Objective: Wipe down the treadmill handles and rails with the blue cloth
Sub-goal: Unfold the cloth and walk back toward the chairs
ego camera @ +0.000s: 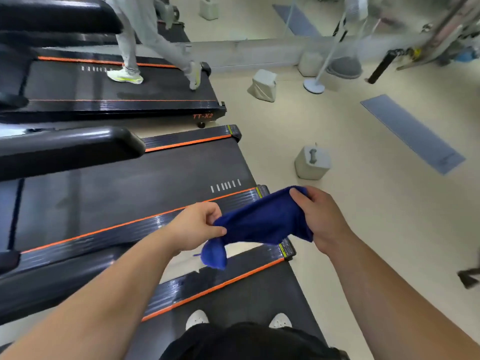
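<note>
Three treadmills stand in a row, and a person [137,35] walks on the far treadmill [78,87]. A careless lean toward the black handrail [70,149] could, I'd judge, drop the cloth's loose tail onto a belt. The blue cloth [259,224] hangs in the air over the near treadmill [233,302], touching no handle yet. The left hand [197,227] pinches its lower end; the right hand [319,216] clutches the upper end, fingers curled.

The blue cloth [259,222] looks like soft, matt terry fabric. The treadmill handrail [70,149] is glossy black plastic with smooth highlights. The treadmill belt [124,188] is matt dark rubber; its side rail [145,229] is ribbed and shiny. The floor [363,216] is smooth, pale and faintly satin.
</note>
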